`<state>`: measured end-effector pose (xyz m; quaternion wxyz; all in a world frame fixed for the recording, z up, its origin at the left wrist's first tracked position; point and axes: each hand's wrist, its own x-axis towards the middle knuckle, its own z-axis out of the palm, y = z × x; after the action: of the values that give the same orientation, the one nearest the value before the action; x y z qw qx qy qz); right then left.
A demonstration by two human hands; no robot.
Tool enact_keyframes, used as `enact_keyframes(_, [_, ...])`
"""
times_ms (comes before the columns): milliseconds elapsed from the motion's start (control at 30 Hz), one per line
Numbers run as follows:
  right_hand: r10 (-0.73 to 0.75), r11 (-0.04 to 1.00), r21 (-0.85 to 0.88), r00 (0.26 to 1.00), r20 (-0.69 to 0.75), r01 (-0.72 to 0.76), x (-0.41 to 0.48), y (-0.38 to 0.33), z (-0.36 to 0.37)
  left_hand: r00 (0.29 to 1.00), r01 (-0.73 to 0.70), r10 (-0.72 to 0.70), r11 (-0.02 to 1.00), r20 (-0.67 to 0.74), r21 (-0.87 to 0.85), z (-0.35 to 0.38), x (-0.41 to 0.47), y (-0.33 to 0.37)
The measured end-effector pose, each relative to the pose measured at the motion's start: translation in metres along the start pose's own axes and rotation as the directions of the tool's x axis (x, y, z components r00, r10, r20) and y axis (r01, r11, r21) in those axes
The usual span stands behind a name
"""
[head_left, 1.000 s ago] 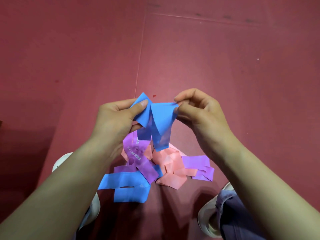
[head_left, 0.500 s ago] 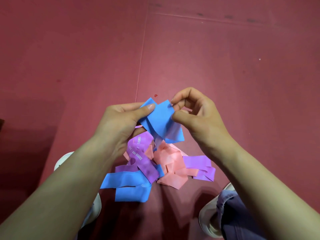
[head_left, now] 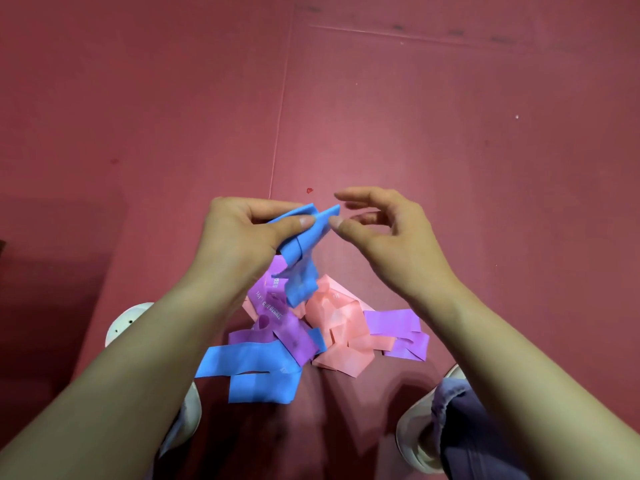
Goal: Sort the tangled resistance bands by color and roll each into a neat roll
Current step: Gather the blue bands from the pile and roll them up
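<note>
Left hand point(head_left: 242, 237) pinches the folded blue rubber resistance band point(head_left: 301, 251); right hand point(head_left: 384, 237) at its 3 o'clock is wide, empty. Risk imo: fold pops open w/ one grip, tail snags the purple-pink band pile point(head_left: 332, 320).

Blue band point(head_left: 301, 251); purple band point(head_left: 394, 322); pink band point(head_left: 343, 318).

red floor point(head_left: 450, 133), band pile point(head_left: 337, 323), white shoes point(head_left: 412, 434)

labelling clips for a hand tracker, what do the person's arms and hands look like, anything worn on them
The left forearm and right forearm are bare up to the frame's edge, with no sleeve in view. The left hand and right hand have no gloves, and no ring, watch or wristband shows. The thumbnails in view are short and unpainted.
</note>
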<state>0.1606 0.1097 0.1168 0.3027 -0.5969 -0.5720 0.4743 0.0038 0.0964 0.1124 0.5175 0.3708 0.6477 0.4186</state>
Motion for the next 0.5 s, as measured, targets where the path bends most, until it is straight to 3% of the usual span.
enact_keyframes(100, [-0.015,0.999,-0.049,0.999,0.043,0.017,-0.0003,-0.0006,0.0010,0.999,-0.023,0.021,0.999,0.044,0.032,0.0006,-0.0017,0.0011])
enact_keyframes(367, [-0.011,1.000,0.027,0.998,-0.062,0.012,0.0017,-0.0025,-0.0018,0.996,0.062,-0.067,0.995,-0.065,-0.080,0.0013,0.0028,0.0019])
enact_keyframes(500, [-0.042,0.999,0.029,0.995,-0.088,0.045,0.0005,-0.0061,-0.0028,0.999,0.021,-0.025,0.995,-0.044,-0.095,0.0013,0.0012,0.0024])
